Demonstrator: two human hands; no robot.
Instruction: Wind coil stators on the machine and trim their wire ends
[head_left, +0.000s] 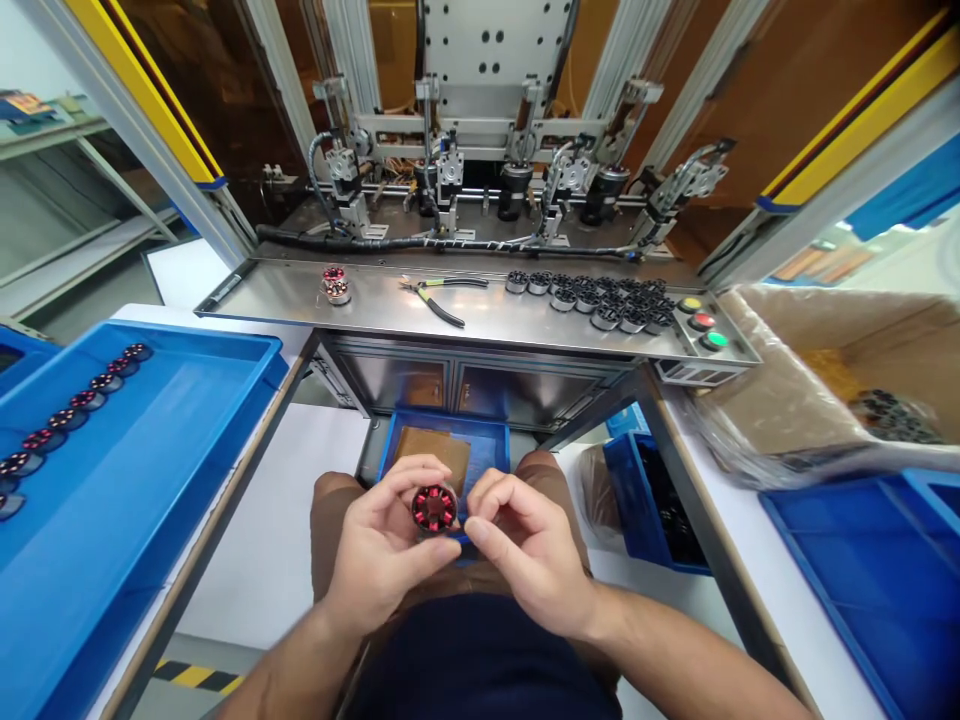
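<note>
My left hand (382, 545) grips a round motor stator (434, 508) with red wire windings, its face turned up toward me above my lap. Just right of it, my right hand (525, 550) is closed, thumb against curled fingers. Whatever it may pinch is too small to make out. On the steel ledge ahead lie cutting pliers (439, 297) with green and black handles. To their left stand wound stators (335, 286), apparently stacked. Several black, unwound stator cores (600, 297) sit in a cluster to the right of the pliers.
A blue tray (187, 400) on the left holds a row of wound stators (66, 418). Machine clamps (450, 180) line up behind the ledge. Push buttons (702, 322) sit at its right end. A plastic-lined carton (795, 390) and blue bins (847, 560) stand right.
</note>
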